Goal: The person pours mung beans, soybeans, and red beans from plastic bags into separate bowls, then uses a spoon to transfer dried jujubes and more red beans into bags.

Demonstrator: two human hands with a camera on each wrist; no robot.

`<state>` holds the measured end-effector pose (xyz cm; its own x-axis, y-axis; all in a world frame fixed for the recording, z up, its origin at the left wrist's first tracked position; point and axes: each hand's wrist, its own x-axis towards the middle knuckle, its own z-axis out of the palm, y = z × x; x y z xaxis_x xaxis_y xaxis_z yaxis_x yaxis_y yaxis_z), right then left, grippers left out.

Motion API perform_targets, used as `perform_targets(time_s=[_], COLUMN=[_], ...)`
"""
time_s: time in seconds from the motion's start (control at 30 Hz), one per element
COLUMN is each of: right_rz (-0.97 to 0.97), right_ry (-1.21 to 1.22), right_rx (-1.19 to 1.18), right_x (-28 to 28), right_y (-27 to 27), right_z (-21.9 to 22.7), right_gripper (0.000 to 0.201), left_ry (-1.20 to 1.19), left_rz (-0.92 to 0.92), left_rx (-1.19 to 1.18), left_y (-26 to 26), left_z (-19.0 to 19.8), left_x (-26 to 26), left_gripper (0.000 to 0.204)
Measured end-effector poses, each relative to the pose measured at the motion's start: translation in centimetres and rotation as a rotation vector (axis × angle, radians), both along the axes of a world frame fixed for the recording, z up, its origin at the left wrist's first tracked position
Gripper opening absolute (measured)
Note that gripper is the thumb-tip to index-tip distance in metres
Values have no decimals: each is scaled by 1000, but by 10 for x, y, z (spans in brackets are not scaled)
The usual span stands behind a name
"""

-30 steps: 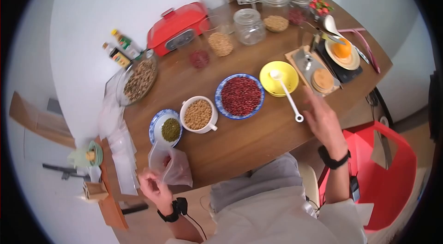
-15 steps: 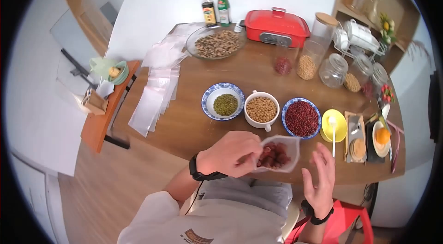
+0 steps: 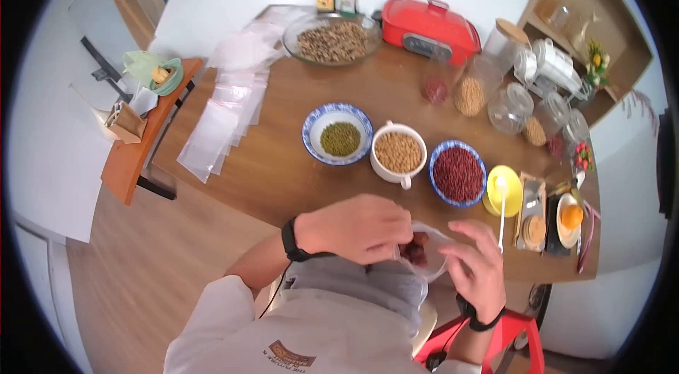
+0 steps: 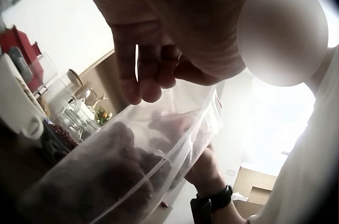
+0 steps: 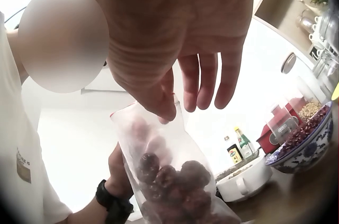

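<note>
A clear plastic bag (image 3: 433,269) of wrinkled dark red dates (image 5: 175,184) hangs with its mouth open in front of the torso. My left hand (image 3: 357,227) pinches the bag's left rim, its fingertips bent down over the edge in the left wrist view. On the opposite side my right hand (image 3: 479,268) has thumb and index finger at the rim, pinching it, while the other fingers extend loosely. Just beyond the bag are a bowl of red beans (image 3: 458,174), a white two-handled cup of soybeans (image 3: 397,153) and a bowl of green mung beans (image 3: 339,139).
A yellow bowl (image 3: 511,194) with a white spoon (image 3: 503,222) stands at right, near an orange (image 3: 571,216) on a plate. Flat plastic bags (image 3: 221,123) overlap at left. Behind are a glass bowl (image 3: 331,45), a red electric cooker (image 3: 431,29) and several glass jars (image 3: 511,107).
The left hand has carried the bag of dates from the left to the front of the torso. My right hand has come from the yellow bowl to the bag's right rim. The view has swung left.
</note>
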<state>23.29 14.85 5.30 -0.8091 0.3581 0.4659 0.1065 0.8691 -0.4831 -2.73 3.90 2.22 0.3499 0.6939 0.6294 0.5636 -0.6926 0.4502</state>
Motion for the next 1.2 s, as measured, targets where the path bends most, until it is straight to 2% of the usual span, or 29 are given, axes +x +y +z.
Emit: perform_targets(time_s=[0.1,0.13,0.2,0.3,0.37,0.47,0.53,0.57,0.63,0.67,0.7,0.77,0.83,0.9,1.03,1.1,1.2], right_rz=[4,-6,-40,-71,-66,-46,-39,-24,-20,-27,-31,-51,-19,-26,-66,-36,-50], right_ry=[17,48,42,62,94,85,117,148,146,123,97,63,101,105,149,101,158], right_rx=[32,60,41,43,-17,-55,-76,-96,-93,-31,30,43,24,5,-28,-35,-5], right_x=[-1,-6,-8,-11,-11,-19,-33,-41,-49,-49,-48,-40,-33,-30,-26,-21,-22], right_y=[-1,-4,-6,-6,-7,0,4,5,8,12,14,16,9,1,6,4,0], right_z=[-3,0,0,0,0,3,0,0,4,1,-2,1,9,15,8,2,8], right_gripper=[26,26,25,24,25,26,26,27,23,21,18,15,14,14,14,14,14], left_ry=[117,100,301,223,248,293,296,303,263,370,378,337,340,287,228,163,169], left_rz=[123,104,245,177,181,269,364,353,547,510,508,390,454,431,423,390,417], left_rx=[66,45,-58,-125,-180,-224,-124,-117,-111,-61,-55,-252,-265,-93,-75,-231,-123], left_y=[-2,-10,-22,-40,-46,-38,-24,-22,-18,-15,-17,-24,-29,-30,-31,-31,-40], left_z=[9,10,20,46,48,45,38,39,44,41,40,42,57,58,56,45,56], left_x=[-8,-7,-9,-6,-9,-22,-37,-35,-32,-30,-29,-26,-22,-14,-13,-7,-11], left_gripper=[23,23,27,30,27,21,19,19,13,10,10,11,11,10,9,8,8])
